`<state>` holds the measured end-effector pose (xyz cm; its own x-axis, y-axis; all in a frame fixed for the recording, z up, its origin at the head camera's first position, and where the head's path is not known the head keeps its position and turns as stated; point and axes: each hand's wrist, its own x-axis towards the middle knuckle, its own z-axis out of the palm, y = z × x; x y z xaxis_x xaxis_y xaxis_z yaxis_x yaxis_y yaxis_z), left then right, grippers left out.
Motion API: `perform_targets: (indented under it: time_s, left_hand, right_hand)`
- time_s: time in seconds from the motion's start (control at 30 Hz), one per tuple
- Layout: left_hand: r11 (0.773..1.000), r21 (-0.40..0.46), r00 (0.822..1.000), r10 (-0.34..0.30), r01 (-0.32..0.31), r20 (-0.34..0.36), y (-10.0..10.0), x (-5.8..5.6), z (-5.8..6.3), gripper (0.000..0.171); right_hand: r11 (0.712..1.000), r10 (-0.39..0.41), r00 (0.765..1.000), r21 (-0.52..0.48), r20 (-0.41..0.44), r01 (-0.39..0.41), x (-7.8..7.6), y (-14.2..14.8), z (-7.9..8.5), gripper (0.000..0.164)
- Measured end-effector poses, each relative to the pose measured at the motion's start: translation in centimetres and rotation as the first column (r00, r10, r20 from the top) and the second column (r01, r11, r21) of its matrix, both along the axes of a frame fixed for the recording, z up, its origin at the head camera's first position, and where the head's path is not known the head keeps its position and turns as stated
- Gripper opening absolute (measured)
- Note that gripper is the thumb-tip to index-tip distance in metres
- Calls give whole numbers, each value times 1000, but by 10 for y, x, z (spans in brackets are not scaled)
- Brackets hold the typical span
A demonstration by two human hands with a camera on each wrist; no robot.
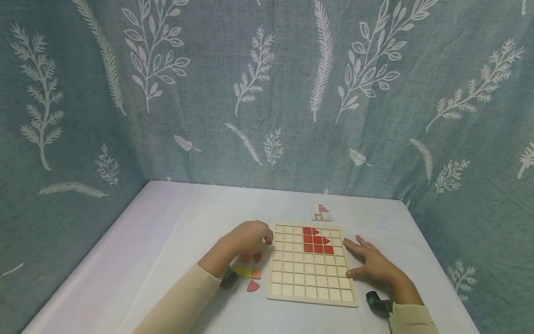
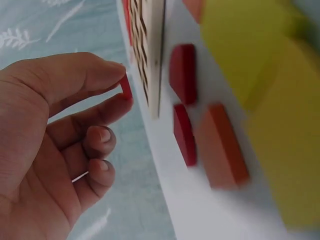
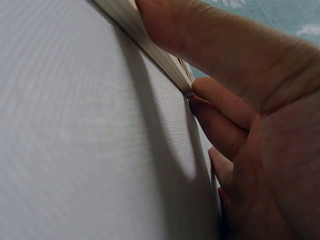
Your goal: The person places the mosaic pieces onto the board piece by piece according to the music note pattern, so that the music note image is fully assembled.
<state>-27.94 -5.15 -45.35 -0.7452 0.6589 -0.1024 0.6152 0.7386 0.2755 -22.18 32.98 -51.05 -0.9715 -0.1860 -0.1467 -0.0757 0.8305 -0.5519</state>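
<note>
Between thumb and index finger, my left hand [image 1: 248, 237] pinches a small red tile [image 2: 126, 86], seen nearly edge-on in the left wrist view. It hovers just off the left edge of a pale wooden grid board [image 1: 288, 267]. Several red tiles [image 1: 318, 247] lie in the board's upper cells in three stepped rows, two of them ending in a point. At the board's right edge, my right hand [image 1: 373, 264] rests with fingers spread and fairly straight. In the right wrist view its thumb [image 3: 200, 35] touches the board's side.
Left of the board lie loose tiles: dark red [image 2: 184, 75], orange [image 2: 220, 150], yellow [image 1: 242, 270] and a reddish quarter-circle [image 1: 252, 286]. Behind the board sits a small pattern card [image 1: 321, 212]. A leaf-patterned curtain [image 1: 267, 93] hangs around the white table [image 1: 200, 213].
</note>
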Motion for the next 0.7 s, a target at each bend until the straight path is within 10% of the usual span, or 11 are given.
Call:
perform_targets:
  time_s: [0.4, 0.7]
  left_hand:
    - [986, -10, 981, -166, 166, -96, 48, -9, -4, 9]
    - [983, 26, 978, -178, 182, -108, 80, -9, -6, 13]
  right_hand:
    - [1000, 2, 1000, 2, 3, -2, -1, 1, -2, 109]
    - [1000, -4, 1000, -2, 8, 4, -1, 2, 0, 110]
